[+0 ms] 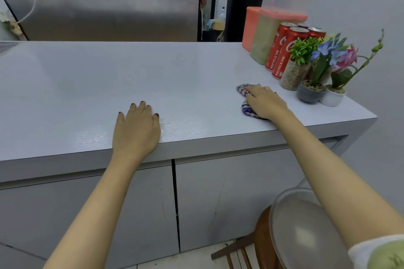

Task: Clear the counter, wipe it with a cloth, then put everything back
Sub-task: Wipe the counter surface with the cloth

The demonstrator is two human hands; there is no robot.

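Cloth (243,91), checked in blue and white, lies right of centre in the frame on the grey counter (109,83). It is under the right hand (265,101), whose fingers lie spread and rather flat, pressing on it and not curled round it. The left hand (136,126) rests flat near the front edge, fingers straight, holding nothing. At the upper right I see pink-lidded containers (262,37), red cola cans (282,52) and small potted plants (310,94), standing close together.

Left hand (136,125) flat (fingers together) — right hand (265,102) palm-down.
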